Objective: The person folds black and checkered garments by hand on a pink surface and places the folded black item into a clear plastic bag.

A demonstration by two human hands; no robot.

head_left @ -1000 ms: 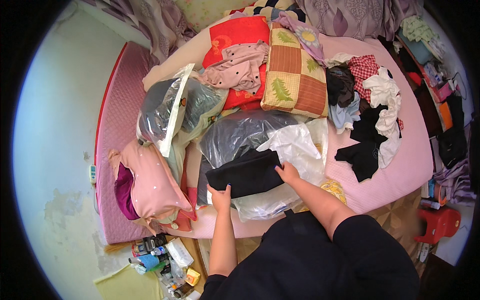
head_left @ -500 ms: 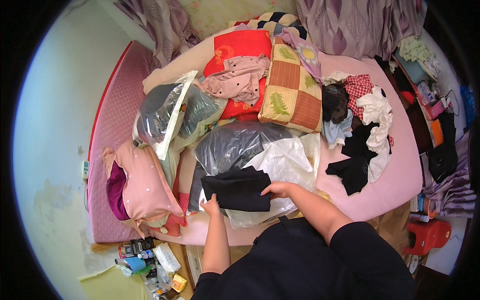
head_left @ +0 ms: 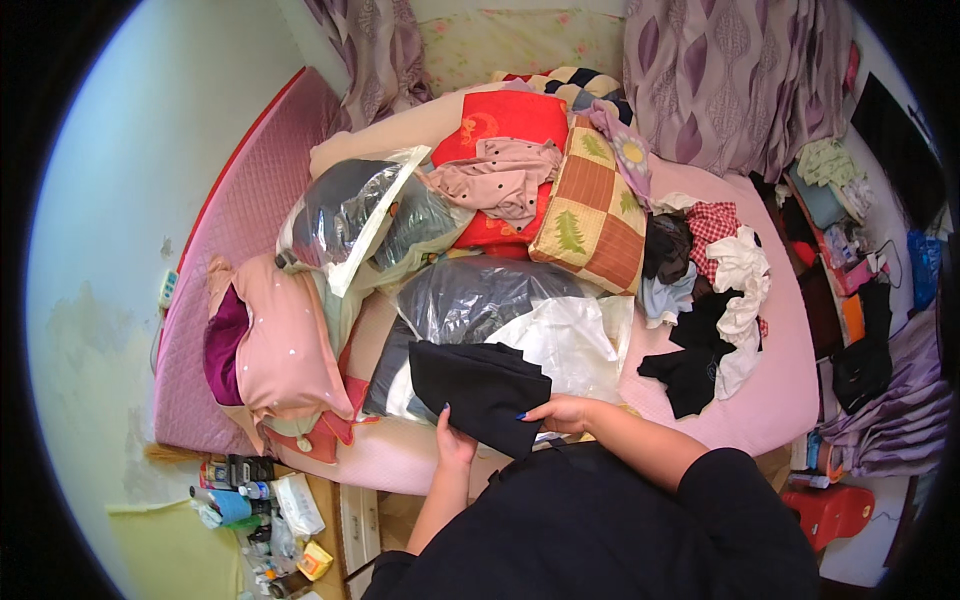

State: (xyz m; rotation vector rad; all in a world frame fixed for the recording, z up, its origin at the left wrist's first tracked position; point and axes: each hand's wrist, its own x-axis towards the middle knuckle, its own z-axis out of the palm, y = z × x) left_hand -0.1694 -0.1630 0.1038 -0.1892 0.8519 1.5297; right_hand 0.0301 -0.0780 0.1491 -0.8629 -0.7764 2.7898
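Note:
Between my two hands is a folded piece of black cloth [head_left: 478,390], held up in front of my body; what garment it is, I cannot make out. My left hand [head_left: 456,436] pinches its lower left edge. At its lower right edge my right hand [head_left: 558,413] grips it, thumb on top. Just beyond lies a clear plastic bag [head_left: 480,295] packed with dark cloth, its white part [head_left: 560,345] spread to the right. Further back on the left stands another filled clear bag [head_left: 345,215] with a pale strip along its edge.
The pink bed [head_left: 745,405] carries a checked pillow [head_left: 590,215], a red cushion [head_left: 510,115], a pink pillow [head_left: 290,345] and a loose pile of clothes [head_left: 735,270] at the right. A red stool [head_left: 830,515] stands lower right; bottles and packets [head_left: 265,500] crowd the lower left.
The black cloth has come closer to my body and tilted, its right side lower. Both hands have moved with it, still gripping. The whole view has turned slightly.

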